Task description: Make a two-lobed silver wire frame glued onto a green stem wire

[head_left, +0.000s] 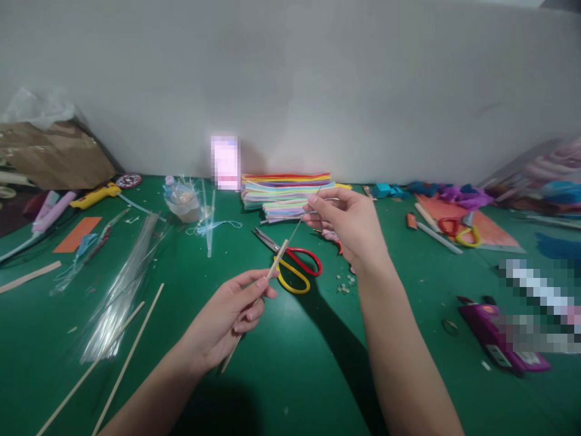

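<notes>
My left hand [242, 306] is closed around a slim pale wooden stick [277, 258]. The stick tilts up to the right, and its lower end shows below the fingers. Higher up, my right hand [342, 221] pinches a thin wire-like strand [296, 231] between thumb and fingertips. The strand slants down to the upper end of the stick; whether it is fixed there I cannot tell. Behind the stick, scissors [290, 265] with one red and one yellow handle lie on the green table, blades partly apart. Bundled colourful pipe cleaners [285, 191] lie beyond my right fingertips.
To the left are two wooden sticks [131, 354], clear strips [115, 303], a plastic-wrapped cup [184, 203] and a yellow glue gun [95, 195]. A lit screen [226, 162] leans on the wall. On the right are more scissors [460, 231] and a purple device [492, 330].
</notes>
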Demonstrator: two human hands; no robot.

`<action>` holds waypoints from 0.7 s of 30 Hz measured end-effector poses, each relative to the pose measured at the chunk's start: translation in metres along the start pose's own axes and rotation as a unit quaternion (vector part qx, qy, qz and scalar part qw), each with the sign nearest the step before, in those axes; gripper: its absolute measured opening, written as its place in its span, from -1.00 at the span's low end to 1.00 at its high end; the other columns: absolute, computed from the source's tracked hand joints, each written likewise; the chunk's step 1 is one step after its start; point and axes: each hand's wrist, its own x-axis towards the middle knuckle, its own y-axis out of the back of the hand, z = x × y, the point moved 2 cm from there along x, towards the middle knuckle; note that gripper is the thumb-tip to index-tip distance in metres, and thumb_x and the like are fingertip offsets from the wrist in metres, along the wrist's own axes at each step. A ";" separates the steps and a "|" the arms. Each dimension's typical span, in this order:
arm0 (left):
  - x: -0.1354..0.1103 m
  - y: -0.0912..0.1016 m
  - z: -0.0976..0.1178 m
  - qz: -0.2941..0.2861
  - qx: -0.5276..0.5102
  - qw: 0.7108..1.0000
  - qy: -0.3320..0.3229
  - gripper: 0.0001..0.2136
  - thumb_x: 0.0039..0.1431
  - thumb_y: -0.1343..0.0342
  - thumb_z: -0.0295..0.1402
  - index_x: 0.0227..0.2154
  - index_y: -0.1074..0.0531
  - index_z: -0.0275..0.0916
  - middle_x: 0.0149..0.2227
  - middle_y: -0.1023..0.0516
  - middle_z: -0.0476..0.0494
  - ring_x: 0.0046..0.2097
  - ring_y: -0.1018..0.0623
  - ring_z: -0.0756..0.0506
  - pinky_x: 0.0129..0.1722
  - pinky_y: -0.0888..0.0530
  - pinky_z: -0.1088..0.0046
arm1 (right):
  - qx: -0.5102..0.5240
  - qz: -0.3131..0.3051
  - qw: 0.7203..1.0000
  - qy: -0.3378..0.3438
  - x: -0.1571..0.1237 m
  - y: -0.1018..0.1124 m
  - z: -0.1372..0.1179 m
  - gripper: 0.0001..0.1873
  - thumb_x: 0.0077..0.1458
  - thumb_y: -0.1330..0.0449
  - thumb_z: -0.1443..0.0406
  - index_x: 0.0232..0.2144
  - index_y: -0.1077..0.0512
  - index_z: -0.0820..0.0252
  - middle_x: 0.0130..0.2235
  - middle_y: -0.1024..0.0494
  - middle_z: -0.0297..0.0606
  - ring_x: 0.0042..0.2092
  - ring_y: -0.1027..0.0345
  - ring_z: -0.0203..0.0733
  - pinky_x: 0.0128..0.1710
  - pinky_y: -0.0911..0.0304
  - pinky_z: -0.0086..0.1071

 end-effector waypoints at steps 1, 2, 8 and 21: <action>-0.001 0.000 0.000 0.001 0.001 1.000 -0.001 -0.79 0.19 -0.26 -0.37 -0.13 -0.52 -0.31 -0.38 -0.46 0.01 -0.61 -0.17 0.23 -0.75 -0.04 0.78 | 0.001 -0.002 1.000 0.000 0.000 0.000 0.000 -0.82 -0.01 -0.39 0.27 -0.40 -0.47 0.20 -0.46 -0.64 -0.34 -0.47 -0.55 -0.32 -0.47 -0.46 -0.54; -0.001 -0.001 0.000 0.001 0.003 1.000 -0.002 -0.79 0.18 -0.27 -0.36 -0.15 -0.52 -0.31 -0.40 -0.45 0.01 -0.62 -0.16 0.23 -0.76 -0.03 0.78 | 0.003 -0.005 1.000 0.000 0.000 -0.001 0.000 -0.82 -0.01 -0.40 0.27 -0.39 -0.48 0.20 -0.46 -0.64 -0.34 -0.47 -0.56 -0.32 -0.46 -0.46 -0.54; -0.005 -0.002 0.003 0.001 0.015 1.000 -0.001 -0.79 0.11 -0.32 -0.33 -0.21 -0.55 -0.31 -0.44 -0.45 0.02 -0.63 -0.14 0.23 -0.75 0.02 0.75 | 0.016 -0.019 1.000 0.009 -0.006 -0.003 -0.006 -0.77 -0.03 -0.42 0.23 -0.35 -0.49 0.19 -0.45 -0.65 -0.33 -0.45 -0.57 -0.29 -0.43 -0.48 -0.52; -0.011 -0.001 0.007 0.009 -0.001 1.000 -0.025 -0.72 0.02 -0.39 -0.23 -0.26 -0.55 -0.27 -0.47 -0.39 0.09 -0.65 -0.05 0.26 -0.73 0.07 0.73 | 0.056 -0.231 0.970 -0.053 -0.038 -0.015 0.007 -0.72 0.00 -0.40 0.17 -0.24 -0.59 0.17 -0.28 -0.66 -0.27 -0.32 -0.55 -0.31 -0.38 -0.45 -0.52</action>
